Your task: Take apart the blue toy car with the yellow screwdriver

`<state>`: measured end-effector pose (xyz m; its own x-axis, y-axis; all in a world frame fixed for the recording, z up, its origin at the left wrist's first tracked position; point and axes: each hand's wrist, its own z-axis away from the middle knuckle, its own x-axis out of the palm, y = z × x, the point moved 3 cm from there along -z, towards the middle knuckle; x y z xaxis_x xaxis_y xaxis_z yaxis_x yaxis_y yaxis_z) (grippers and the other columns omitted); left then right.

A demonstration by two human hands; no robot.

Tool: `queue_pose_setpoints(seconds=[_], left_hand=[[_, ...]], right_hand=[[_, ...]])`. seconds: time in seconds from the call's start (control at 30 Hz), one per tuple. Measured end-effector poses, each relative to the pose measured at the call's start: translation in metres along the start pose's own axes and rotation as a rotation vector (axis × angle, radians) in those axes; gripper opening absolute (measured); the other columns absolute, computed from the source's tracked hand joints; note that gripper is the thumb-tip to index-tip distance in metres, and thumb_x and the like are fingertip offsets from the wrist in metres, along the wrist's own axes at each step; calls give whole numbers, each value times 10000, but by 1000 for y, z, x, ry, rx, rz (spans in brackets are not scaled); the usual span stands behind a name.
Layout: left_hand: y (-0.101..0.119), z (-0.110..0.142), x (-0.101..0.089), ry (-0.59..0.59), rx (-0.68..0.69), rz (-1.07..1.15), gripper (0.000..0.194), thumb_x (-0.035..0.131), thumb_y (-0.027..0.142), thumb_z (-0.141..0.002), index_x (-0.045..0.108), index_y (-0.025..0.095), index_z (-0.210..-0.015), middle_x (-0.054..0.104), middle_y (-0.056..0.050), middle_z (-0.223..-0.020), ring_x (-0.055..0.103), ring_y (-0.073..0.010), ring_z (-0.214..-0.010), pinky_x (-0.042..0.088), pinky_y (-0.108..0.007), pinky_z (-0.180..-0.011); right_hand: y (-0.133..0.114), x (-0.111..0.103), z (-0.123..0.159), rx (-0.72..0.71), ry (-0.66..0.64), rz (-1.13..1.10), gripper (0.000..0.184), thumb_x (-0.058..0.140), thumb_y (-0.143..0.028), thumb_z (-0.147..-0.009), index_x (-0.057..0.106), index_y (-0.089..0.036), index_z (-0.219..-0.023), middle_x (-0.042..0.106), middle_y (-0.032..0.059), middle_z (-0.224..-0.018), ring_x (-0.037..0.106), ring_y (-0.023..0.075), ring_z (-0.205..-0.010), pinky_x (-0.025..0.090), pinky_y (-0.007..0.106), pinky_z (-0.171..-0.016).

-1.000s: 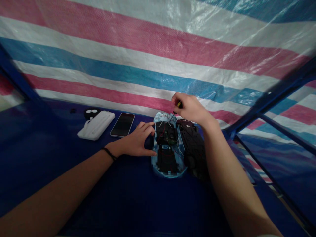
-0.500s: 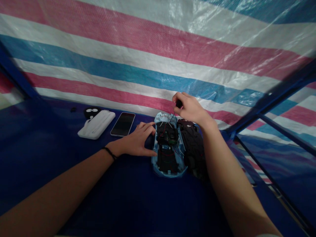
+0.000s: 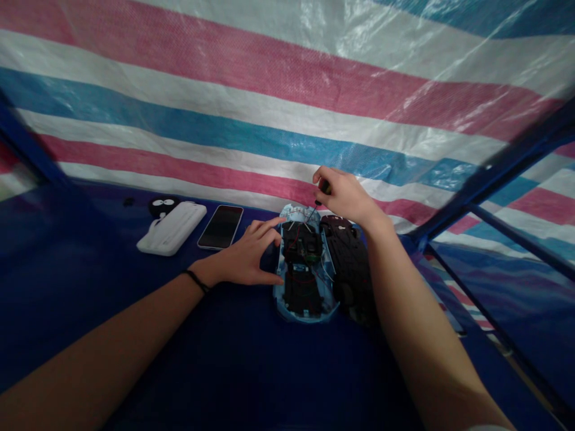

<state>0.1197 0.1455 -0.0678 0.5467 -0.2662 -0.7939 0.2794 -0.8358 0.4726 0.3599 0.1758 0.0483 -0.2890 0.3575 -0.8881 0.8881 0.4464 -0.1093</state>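
A light blue toy car body shell (image 3: pixel 329 281) lies upside down on the blue table, its black inner parts, thin wires and a small green board showing. My right hand (image 3: pixel 344 193) grips a screwdriver (image 3: pixel 325 187) above the far end of the shell. The screwdriver's thin shaft slants down to the left into the shell; its tip is too small to make out. My left hand (image 3: pixel 252 254) rests at the shell's left side, thumb and fingers spread, fingertips against its edge. Right of the shell, partly behind my right forearm, lies a black car chassis (image 3: pixel 353 263).
Left of my left hand lie a phone (image 3: pixel 221 227), a white power bank (image 3: pixel 172 228) and a black charm with white eyes (image 3: pixel 162 206). A striped plastic sheet (image 3: pixel 224 108) hangs behind the table. Blue metal frame bars (image 3: pixel 476 173) stand at the right.
The screwdriver handle has turned a little in my right hand. My left hand's fingers have shifted slightly along the shell's edge. The whole view has drifted slightly.
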Motion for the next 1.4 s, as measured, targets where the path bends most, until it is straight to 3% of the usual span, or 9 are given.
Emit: queue_pose_setpoints(seconds=[0.17, 0.33, 0.5, 0.67, 0.8, 0.97, 1.1, 1.27, 1.4], left_hand=[[0, -1, 0, 29, 26, 69, 630, 907, 581, -763, 491, 221, -1070, 449, -213, -1608, 410, -438, -1465, 384, -627, -1178], [-2, 0, 1, 28, 31, 91, 648, 907, 581, -766, 476, 221, -1089, 439, -238, -1600, 365, -447, -1514, 386, -645, -1180], [-2, 0, 2, 15, 21, 90, 636, 900, 563, -783, 453, 229, -1088, 475, -248, -1549, 255, -439, -1592, 377, -653, -1194], [-3, -1, 2, -8, 0, 62, 640, 902, 579, -772, 474, 222, -1086, 514, -234, -1504, 266, -453, -1576, 364, -660, -1186], [-4, 0, 3, -25, -36, 87, 624, 894, 589, -769, 497, 223, -1083, 528, -205, -1488, 332, -455, -1526, 359, -656, -1183], [-5, -1, 5, -37, -55, 134, 625, 882, 589, -771, 493, 222, -1094, 548, -183, -1431, 374, -449, -1466, 368, -656, -1173], [-5, -1, 5, -36, -66, 144, 619, 875, 601, -771, 487, 220, -1067, 556, -177, -1388, 406, -452, -1418, 384, -658, -1154], [-5, -1, 5, -28, -49, 133, 618, 868, 614, -782, 488, 220, -1070, 541, -175, -1392, 401, -446, -1417, 379, -655, -1162], [-4, -1, 5, -32, -39, 121, 601, 853, 597, -802, 480, 220, -1085, 520, -185, -1428, 393, -452, -1423, 376, -667, -1159]], right_hand=[[1, -2, 2, -10, -11, 2, 373, 615, -113, -747, 616, -167, -1116, 663, 123, -1054, 600, 233, -844, 445, 345, -806], [5, 1, 0, 4, 4, 48, 212, 558, -212, -890, 625, -163, -1085, 675, 140, -989, 597, 267, -874, 447, 376, -831], [1, 1, 0, -36, -16, 19, 310, 616, -139, -750, 637, -163, -1058, 677, 124, -987, 598, 253, -866, 445, 351, -809], [-1, -1, 1, 1, 15, 48, 237, 536, -192, -883, 651, -163, -1088, 680, 128, -965, 598, 253, -839, 443, 371, -812], [-1, -3, 2, 23, -6, 30, 342, 603, -144, -774, 657, -160, -1112, 696, 142, -1067, 627, 255, -863, 459, 361, -807], [-3, -7, 3, 27, -16, 59, 274, 558, -213, -891, 654, -149, -1140, 710, 138, -991, 632, 262, -854, 454, 367, -806], [-7, -9, 3, -30, -24, 41, 345, 577, -129, -786, 659, -157, -1120, 700, 137, -1063, 642, 265, -922, 456, 354, -833], [-7, -11, 4, 24, 3, 61, 231, 556, -217, -882, 654, -156, -1082, 682, 132, -987, 616, 253, -832, 445, 369, -806], [-7, -13, 4, 1, 14, 49, 204, 571, -188, -828, 630, -168, -1022, 659, 116, -969, 589, 233, -810, 433, 356, -789]])
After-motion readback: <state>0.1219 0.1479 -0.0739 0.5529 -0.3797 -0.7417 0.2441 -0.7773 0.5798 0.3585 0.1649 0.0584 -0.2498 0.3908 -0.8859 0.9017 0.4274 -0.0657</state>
